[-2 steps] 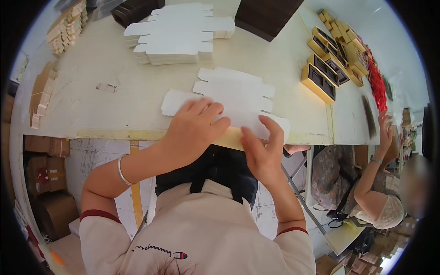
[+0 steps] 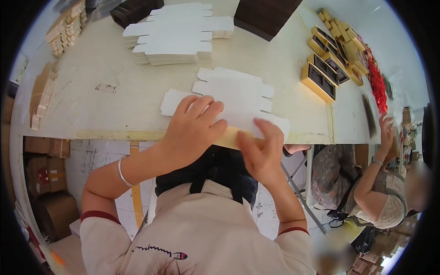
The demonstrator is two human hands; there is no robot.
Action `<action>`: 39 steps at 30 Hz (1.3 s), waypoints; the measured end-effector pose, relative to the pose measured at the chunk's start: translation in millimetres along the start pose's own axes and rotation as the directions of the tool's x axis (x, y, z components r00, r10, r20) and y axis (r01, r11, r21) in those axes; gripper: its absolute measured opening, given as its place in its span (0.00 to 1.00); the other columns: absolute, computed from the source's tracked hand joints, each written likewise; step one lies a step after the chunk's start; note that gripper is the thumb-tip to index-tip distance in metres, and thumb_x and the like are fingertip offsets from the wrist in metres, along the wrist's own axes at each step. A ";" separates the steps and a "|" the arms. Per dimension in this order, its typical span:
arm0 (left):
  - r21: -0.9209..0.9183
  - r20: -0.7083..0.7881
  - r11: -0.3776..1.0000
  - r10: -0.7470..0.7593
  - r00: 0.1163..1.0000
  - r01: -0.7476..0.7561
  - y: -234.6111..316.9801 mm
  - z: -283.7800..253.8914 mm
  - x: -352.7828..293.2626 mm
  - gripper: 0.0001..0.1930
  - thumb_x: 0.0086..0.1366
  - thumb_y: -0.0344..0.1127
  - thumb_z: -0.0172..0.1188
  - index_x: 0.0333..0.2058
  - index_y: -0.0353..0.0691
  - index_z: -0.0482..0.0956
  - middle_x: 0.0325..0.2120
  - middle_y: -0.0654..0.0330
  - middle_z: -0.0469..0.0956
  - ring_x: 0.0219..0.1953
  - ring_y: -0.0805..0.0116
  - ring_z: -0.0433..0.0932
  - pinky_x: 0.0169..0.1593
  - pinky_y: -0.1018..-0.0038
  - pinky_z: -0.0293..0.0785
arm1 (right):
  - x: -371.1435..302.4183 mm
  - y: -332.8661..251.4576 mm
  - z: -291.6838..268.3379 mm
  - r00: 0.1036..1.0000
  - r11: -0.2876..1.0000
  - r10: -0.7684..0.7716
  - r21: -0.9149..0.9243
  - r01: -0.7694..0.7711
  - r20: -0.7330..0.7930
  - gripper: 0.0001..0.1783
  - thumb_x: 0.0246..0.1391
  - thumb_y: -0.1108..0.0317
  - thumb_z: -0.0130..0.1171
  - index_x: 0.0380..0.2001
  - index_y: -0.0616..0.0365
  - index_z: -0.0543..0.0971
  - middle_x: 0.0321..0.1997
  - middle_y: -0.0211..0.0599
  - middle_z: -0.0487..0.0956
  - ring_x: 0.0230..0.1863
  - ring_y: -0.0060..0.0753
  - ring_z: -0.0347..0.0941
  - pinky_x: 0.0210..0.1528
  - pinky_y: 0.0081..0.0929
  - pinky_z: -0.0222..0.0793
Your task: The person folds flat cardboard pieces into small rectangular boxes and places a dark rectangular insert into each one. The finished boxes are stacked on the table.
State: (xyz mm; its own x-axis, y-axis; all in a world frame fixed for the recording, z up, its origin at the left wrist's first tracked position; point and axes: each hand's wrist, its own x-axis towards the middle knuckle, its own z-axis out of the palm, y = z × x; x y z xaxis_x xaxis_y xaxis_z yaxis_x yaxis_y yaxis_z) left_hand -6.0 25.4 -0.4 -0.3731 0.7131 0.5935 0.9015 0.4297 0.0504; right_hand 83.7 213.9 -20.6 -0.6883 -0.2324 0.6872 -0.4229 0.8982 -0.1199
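Note:
A flat die-cut box blank (image 2: 233,94), white with slotted flaps, lies at the table's front edge. One strip along its near side (image 2: 228,137) shows yellow and overhangs the edge. My left hand (image 2: 195,128) rests on the blank's left part, fingers spread and bent over the card. At its near right corner is my right hand (image 2: 262,149), thumb and forefinger apart beside the yellow strip; its other fingers are partly hidden. Beyond them sits a stack of matching white blanks (image 2: 174,34).
Dark brown boxes (image 2: 266,18) stand at the back. Gold boxes with dark inserts (image 2: 319,82) and red material (image 2: 376,87) lie right. Folded card pieces (image 2: 42,94) are at left. A co-worker (image 2: 378,197) sits at right. Cartons (image 2: 49,174) fill the space under the table.
My right hand has shifted slightly left, its forefinger and thumb moving along the blank's near edge. My left hand has barely moved.

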 end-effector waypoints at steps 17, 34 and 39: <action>-0.142 0.182 0.972 -0.160 0.970 0.186 -5.0 -21.0 10.9 0.11 0.58 0.39 0.62 0.34 0.38 0.78 0.26 0.57 0.71 0.27 0.59 0.72 0.29 0.68 0.68 | 43.2 11.4 -14.3 0.786 0.775 0.281 0.353 -0.525 0.551 0.10 0.55 0.76 0.56 0.42 0.62 0.75 0.24 0.41 0.76 0.25 0.39 0.72 0.31 0.29 0.68; -0.408 0.642 0.728 -0.201 0.740 0.551 -44.0 -18.5 39.2 0.22 0.58 0.25 0.55 0.52 0.43 0.65 0.35 0.51 0.78 0.35 0.50 0.76 0.39 0.63 0.70 | -30.0 17.1 -30.8 0.951 0.984 -0.114 0.164 0.069 0.288 0.22 0.40 0.63 0.68 0.41 0.60 0.79 0.49 0.42 0.75 0.49 0.45 0.71 0.52 0.43 0.67; -0.445 0.530 0.839 -0.035 0.847 0.313 -53.5 1.9 40.4 0.21 0.57 0.24 0.55 0.51 0.42 0.71 0.36 0.54 0.77 0.35 0.54 0.75 0.38 0.65 0.70 | 6.2 16.6 -18.6 0.919 0.926 -0.158 0.377 0.011 0.362 0.22 0.36 0.63 0.69 0.35 0.62 0.77 0.38 0.39 0.74 0.37 0.42 0.69 0.45 0.39 0.69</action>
State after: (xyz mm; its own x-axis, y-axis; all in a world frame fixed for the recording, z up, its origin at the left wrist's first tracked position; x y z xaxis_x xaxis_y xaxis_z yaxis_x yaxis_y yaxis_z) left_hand -69.7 32.3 19.3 -0.4639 0.8827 0.0748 0.7368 0.3376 0.5858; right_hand 83.3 234.3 -5.1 -0.7788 -0.4904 0.3911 -0.6213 0.6886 -0.3739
